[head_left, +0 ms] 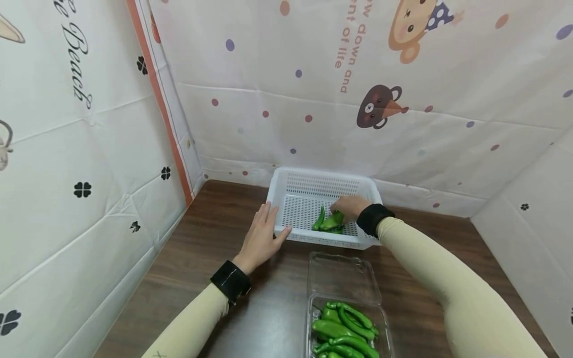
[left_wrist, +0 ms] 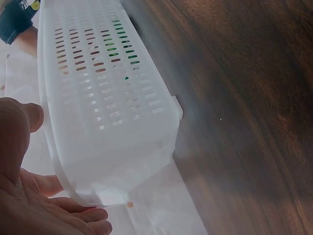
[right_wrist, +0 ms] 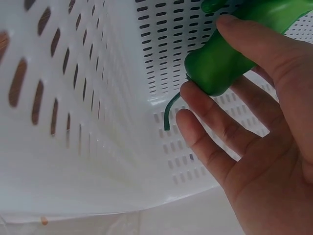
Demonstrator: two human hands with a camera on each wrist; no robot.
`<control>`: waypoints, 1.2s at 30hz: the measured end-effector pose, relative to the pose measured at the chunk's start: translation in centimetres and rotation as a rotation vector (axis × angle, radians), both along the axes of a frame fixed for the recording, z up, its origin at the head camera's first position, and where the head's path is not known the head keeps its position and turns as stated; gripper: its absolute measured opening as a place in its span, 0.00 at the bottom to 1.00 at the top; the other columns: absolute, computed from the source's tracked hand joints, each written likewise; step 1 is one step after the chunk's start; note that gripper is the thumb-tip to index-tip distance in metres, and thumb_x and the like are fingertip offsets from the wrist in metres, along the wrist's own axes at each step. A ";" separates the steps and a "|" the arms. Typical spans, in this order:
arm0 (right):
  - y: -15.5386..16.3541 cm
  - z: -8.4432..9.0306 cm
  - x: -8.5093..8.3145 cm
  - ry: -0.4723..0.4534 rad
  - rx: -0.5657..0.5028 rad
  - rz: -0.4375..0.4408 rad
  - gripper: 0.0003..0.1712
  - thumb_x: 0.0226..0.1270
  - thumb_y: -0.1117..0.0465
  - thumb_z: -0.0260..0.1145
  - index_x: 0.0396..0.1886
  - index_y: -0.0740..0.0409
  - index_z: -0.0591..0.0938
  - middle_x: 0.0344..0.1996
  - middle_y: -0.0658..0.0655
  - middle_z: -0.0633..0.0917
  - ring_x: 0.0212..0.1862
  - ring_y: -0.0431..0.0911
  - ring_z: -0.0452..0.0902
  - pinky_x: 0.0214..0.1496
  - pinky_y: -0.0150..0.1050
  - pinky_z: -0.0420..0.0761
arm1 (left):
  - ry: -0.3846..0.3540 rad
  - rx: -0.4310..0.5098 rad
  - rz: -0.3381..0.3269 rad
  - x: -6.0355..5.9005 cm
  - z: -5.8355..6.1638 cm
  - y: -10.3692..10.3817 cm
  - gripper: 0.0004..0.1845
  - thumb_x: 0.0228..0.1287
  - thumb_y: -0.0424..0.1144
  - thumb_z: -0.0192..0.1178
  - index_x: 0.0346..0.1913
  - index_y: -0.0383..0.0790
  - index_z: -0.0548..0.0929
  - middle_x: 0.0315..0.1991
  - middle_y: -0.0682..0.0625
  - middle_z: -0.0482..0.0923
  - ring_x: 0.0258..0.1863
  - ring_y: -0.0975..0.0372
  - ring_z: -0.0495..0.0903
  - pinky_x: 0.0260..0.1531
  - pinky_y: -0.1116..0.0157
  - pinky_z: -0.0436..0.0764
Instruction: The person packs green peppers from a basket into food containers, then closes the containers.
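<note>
My right hand (head_left: pixel 350 208) is inside the white plastic basket (head_left: pixel 322 175). In the right wrist view its thumb and fingers hold a fat green pepper (right_wrist: pixel 220 63) with a curved stem (right_wrist: pixel 170 110). Beside that pepper in the basket lies a thin green pepper (head_left: pixel 319 219), with part of another green one next to it. My left hand (head_left: pixel 260 237) rests at the basket's left front corner, its fingers fairly straight along the rim. From the left wrist, the basket's slotted side wall (left_wrist: pixel 112 122) shows, the thumb and fingertips close to its edge.
In front of the basket, a clear plastic clamshell box (head_left: pixel 386 328) stands with its lid (head_left: pixel 342 276) folded back towards the basket. Several green peppers (head_left: pixel 344 328) fill it. The brown wooden table (head_left: pixel 215 214) meets patterned cloth walls (head_left: pixel 250 129) at the back and sides.
</note>
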State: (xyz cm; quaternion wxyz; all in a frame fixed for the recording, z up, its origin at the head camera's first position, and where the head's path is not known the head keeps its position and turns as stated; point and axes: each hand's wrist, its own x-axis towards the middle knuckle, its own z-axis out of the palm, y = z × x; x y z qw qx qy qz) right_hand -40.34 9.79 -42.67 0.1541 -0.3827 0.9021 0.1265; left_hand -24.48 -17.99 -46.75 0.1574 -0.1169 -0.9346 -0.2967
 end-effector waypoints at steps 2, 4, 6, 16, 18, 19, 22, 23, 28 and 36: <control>0.0 0.1 0.1 -0.001 -0.001 0.003 0.25 0.55 0.65 0.82 0.54 0.53 0.87 0.48 0.56 0.88 0.49 0.51 0.83 0.50 0.48 0.85 | 0.004 0.001 -0.001 0.0 0.0 0.0 0.39 0.73 0.52 0.63 0.74 0.28 0.66 0.75 0.27 0.58 0.77 0.39 0.55 0.76 0.43 0.56; -0.1 0.1 0.1 -0.003 -0.002 0.002 0.25 0.54 0.65 0.82 0.53 0.53 0.87 0.48 0.55 0.88 0.49 0.50 0.83 0.50 0.48 0.85 | 0.003 0.005 -0.004 0.1 0.1 0.0 0.39 0.73 0.51 0.63 0.74 0.28 0.66 0.76 0.27 0.58 0.78 0.39 0.55 0.76 0.44 0.54; -0.2 0.3 0.1 -0.003 -0.007 -0.003 0.25 0.54 0.65 0.82 0.53 0.54 0.87 0.47 0.55 0.88 0.48 0.50 0.83 0.50 0.48 0.85 | 0.009 0.007 -0.006 0.1 0.1 0.0 0.38 0.73 0.51 0.63 0.74 0.28 0.66 0.75 0.27 0.58 0.77 0.39 0.55 0.77 0.44 0.54; 0.0 1.0 0.3 0.024 -0.068 0.010 0.24 0.53 0.64 0.83 0.51 0.56 0.87 0.45 0.56 0.88 0.46 0.50 0.83 0.49 0.47 0.85 | 0.054 -0.001 -0.008 0.4 0.0 0.3 0.36 0.74 0.49 0.62 0.73 0.27 0.67 0.75 0.25 0.58 0.77 0.39 0.55 0.75 0.41 0.56; 0.1 1.3 0.4 0.028 -0.091 0.012 0.22 0.53 0.65 0.83 0.49 0.56 0.87 0.43 0.56 0.88 0.46 0.50 0.83 0.48 0.47 0.85 | 0.055 -0.007 -0.008 0.3 0.0 0.4 0.36 0.74 0.50 0.61 0.74 0.28 0.66 0.75 0.26 0.58 0.78 0.40 0.55 0.76 0.41 0.55; 0.1 1.5 0.4 0.026 -0.096 0.010 0.22 0.54 0.65 0.82 0.49 0.56 0.87 0.43 0.56 0.88 0.46 0.51 0.83 0.49 0.47 0.85 | 0.060 -0.011 -0.009 0.2 0.0 0.5 0.37 0.74 0.50 0.61 0.74 0.28 0.66 0.75 0.26 0.58 0.78 0.40 0.55 0.76 0.41 0.55; 0.2 2.1 0.6 0.035 -0.105 0.014 0.20 0.56 0.64 0.80 0.48 0.57 0.87 0.42 0.56 0.87 0.45 0.50 0.83 0.48 0.48 0.85 | 0.067 -0.011 -0.017 0.1 0.1 0.8 0.38 0.74 0.52 0.61 0.75 0.29 0.65 0.76 0.27 0.57 0.78 0.40 0.54 0.76 0.42 0.53; 0.3 2.3 0.7 0.039 -0.107 0.012 0.19 0.56 0.64 0.80 0.48 0.57 0.87 0.42 0.56 0.87 0.44 0.50 0.83 0.48 0.47 0.85 | 0.069 -0.010 -0.021 0.1 0.1 0.9 0.38 0.74 0.52 0.61 0.75 0.29 0.65 0.76 0.28 0.57 0.78 0.40 0.54 0.76 0.42 0.53; 0.8 2.8 1.0 0.059 -0.138 0.018 0.18 0.58 0.61 0.79 0.49 0.57 0.88 0.40 0.55 0.88 0.41 0.47 0.82 0.46 0.46 0.84 | 0.094 -0.008 -0.042 0.3 0.3 1.4 0.39 0.73 0.52 0.62 0.75 0.31 0.64 0.77 0.29 0.57 0.77 0.40 0.56 0.76 0.43 0.53; 2.0 3.5 1.6 0.069 -0.207 -0.004 0.19 0.60 0.58 0.79 0.50 0.58 0.87 0.42 0.55 0.87 0.42 0.47 0.82 0.46 0.46 0.84 | 0.121 0.013 -0.085 0.9 0.5 2.2 0.40 0.72 0.50 0.64 0.77 0.31 0.63 0.78 0.31 0.56 0.80 0.44 0.52 0.77 0.44 0.55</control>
